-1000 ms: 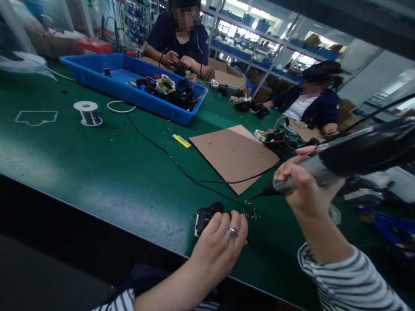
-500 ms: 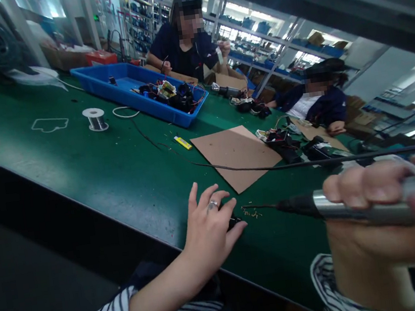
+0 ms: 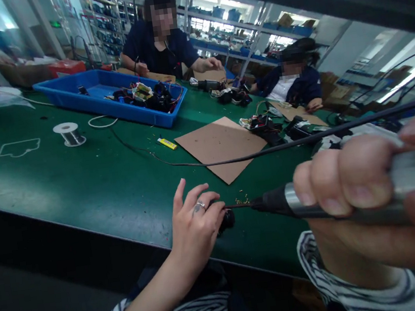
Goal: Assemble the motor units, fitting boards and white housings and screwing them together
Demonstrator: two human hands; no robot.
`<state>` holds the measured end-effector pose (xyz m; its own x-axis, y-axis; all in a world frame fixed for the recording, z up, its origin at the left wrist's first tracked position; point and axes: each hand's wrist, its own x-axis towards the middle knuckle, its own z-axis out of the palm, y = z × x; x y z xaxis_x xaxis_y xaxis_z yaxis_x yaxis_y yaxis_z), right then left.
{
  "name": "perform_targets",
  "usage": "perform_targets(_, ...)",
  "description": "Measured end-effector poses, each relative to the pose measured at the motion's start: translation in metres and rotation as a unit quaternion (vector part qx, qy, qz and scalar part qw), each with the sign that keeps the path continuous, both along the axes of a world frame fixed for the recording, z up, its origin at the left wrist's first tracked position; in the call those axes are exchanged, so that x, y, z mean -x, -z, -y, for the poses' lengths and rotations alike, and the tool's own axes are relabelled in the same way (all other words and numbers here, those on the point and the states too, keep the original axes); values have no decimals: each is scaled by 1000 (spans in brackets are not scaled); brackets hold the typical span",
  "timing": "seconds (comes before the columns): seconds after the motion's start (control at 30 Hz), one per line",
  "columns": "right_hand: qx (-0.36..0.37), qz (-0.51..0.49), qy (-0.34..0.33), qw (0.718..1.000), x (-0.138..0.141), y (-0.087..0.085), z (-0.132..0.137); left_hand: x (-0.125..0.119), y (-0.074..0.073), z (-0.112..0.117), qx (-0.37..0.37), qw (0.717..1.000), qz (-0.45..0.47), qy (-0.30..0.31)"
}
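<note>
Wrapped in my right hand is a silver and black electric screwdriver, its long thin bit pointing left. The bit's tip reaches the fingertips of my left hand and is hidden there. Those fingers are curled around a small black part on the green table, mostly covered by the hand. Several small brass-coloured screws lie loose just behind the bit.
A brown cardboard sheet lies ahead, crossed by a black cable. Beyond are a blue tray of wired parts, a solder wire spool and a yellow packet. Two people sit across the green table.
My right hand has brought the screwdriver left, so its bit now meets my left fingertips. More of the black part shows below my left fingers. The view has shifted.
</note>
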<state>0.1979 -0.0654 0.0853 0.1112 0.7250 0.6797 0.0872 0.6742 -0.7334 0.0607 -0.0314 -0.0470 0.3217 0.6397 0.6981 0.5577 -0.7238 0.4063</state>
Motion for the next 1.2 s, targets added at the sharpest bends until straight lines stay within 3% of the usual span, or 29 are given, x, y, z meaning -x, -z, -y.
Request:
perform_targets(0.1, -18, -26, -51, 998, 4, 4, -13, 3, 2, 0, 4, 998, -60, 13)
perform_targets(0.23, 8, -95, -8, 995, 2, 19, -31, 11, 12, -3, 19, 986, -154, 58)
perform_targets(0.37, 33, -113, 3, 993, -1, 33, -42, 17, 23, -8, -28, 977, -201, 67)
perform_targets(0.57, 103, -77, 23, 992, -4, 47, -48, 21, 22, -13, -57, 969, -225, 82)
perform_targets(0.73, 38, -55, 1, 998, -2, 63, -61, 22, 19, -15, -54, 965, -239, 89)
perform_targets(0.87, -29, -71, 17, 997, 3, 66, -72, 22, 19, -15, -54, 966, -238, 90)
perform_targets(1.2, -14, -55, -26, 998, 1, 66, -72, 22, 16, -15, -47, 964, -243, 95)
